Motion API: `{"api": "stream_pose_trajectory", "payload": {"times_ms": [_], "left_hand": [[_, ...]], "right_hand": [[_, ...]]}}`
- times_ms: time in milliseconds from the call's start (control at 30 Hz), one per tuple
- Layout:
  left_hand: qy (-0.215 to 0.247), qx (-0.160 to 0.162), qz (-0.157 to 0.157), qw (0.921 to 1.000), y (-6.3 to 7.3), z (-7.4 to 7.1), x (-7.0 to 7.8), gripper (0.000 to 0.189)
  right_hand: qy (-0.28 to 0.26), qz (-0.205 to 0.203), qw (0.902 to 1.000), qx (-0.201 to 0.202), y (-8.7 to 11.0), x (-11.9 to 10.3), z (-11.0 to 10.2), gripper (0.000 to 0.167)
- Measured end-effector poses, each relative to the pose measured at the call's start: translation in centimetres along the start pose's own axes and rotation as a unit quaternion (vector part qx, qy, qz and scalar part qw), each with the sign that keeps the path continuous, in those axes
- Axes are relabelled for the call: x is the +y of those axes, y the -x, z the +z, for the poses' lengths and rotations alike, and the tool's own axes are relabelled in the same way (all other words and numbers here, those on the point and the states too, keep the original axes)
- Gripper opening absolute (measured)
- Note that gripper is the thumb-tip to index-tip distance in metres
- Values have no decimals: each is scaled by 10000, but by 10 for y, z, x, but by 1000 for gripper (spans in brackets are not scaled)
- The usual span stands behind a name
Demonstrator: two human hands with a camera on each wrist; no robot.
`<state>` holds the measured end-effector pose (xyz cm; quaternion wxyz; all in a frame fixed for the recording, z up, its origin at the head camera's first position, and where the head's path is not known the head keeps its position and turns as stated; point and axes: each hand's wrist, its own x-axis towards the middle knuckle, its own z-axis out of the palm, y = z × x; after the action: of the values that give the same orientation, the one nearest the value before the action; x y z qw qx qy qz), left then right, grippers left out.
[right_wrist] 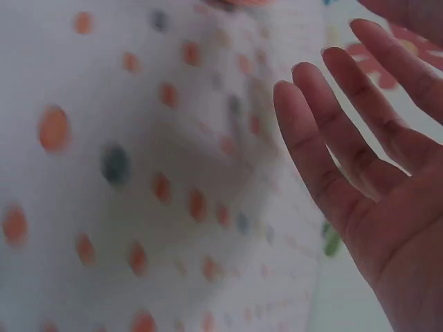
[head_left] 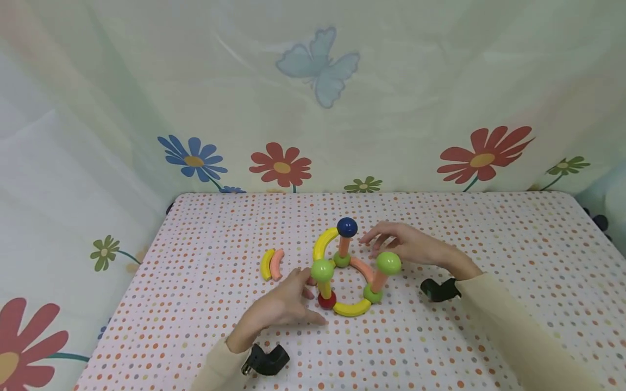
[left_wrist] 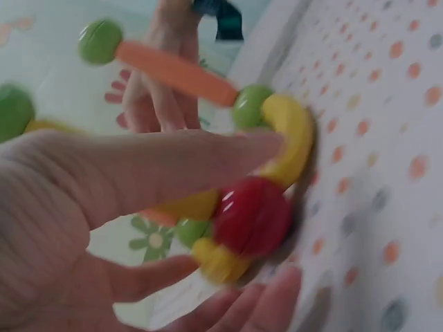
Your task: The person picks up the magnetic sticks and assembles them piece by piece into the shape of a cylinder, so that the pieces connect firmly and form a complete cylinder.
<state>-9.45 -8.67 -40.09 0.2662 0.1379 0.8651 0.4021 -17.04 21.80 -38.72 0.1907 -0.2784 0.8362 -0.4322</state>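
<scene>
A toy of balls, rods and curved sticks stands on the table as a ring with three uprights. Its corners are a red ball (head_left: 327,300) and two green balls, joined by a yellow curved stick (head_left: 352,309) at the front, a pink one (head_left: 362,268) and another yellow one (head_left: 323,242). A dark blue ball (head_left: 347,227) and two light green balls top the rods. My left hand (head_left: 285,301) is beside the red ball, thumb and fingers spread around that corner. Behind the ring's right side, my right hand (head_left: 408,244) hovers with loose fingers and an empty palm.
Left of the ring, a loose yellow curved stick (head_left: 267,264) and a loose pink one (head_left: 276,264) lie side by side on the dotted tablecloth (head_left: 205,244). A flower-printed curtain (head_left: 391,108) hangs behind the table. Dark wrist cameras hang at both sleeves.
</scene>
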Motion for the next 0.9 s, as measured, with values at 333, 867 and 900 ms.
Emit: {"api": "stream_pose_trajectory", "payload": {"times_ms": [333, 867, 900], "left_hand": [[160, 1396, 238, 9898, -5, 44, 5, 60], [65, 1607, 729, 9843, -38, 13, -4, 34], [46, 1609, 786, 9838, -42, 11, -4, 35]], "right_hand": [[-617, -234, 9955, -686, -34, 11, 39, 29], [-119, 37, 9999, 16, 5, 14, 37, 22], [-112, 28, 9999, 65, 9, 14, 39, 21]]}}
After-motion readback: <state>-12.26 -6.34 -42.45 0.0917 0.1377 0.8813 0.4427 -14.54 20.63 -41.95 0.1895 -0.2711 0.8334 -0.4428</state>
